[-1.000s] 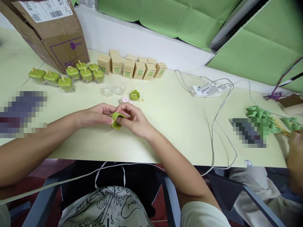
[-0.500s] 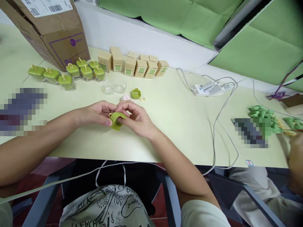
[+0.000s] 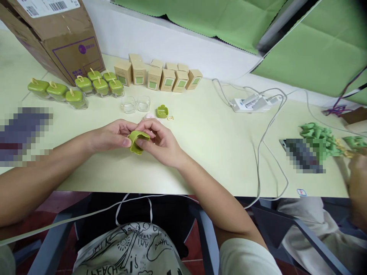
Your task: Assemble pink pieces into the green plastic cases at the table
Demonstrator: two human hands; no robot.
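Observation:
A soft green lid (image 3: 135,148) is pinched between both hands above the table, its hollow side partly toward me. My left hand (image 3: 116,135) grips its left edge with the thumb in front. My right hand (image 3: 161,142) has its thumb pressed into the lid's hollow, the fingers curled behind. Just beyond the hands lies a second green lid (image 3: 162,112), with a small yellow loop (image 3: 170,118) beside it. Two clear cups (image 3: 129,105) stand close together farther back. A pale pink round thing (image 3: 148,115) is partly hidden behind my right hand.
Several clear cups with green lids (image 3: 57,91) stand at the left, before a large cardboard box (image 3: 77,57). Small cartons (image 3: 153,78) line the wall. A power strip (image 3: 249,105) trails white cables. At the right are a phone (image 3: 304,156), green pieces (image 3: 318,133) and another person's hand (image 3: 358,172).
The green lid has been turned and bent in my hands, and my right thumb sits deeper in its hollow. The yellow loop by my left fingertips no longer shows. The view has shifted slightly.

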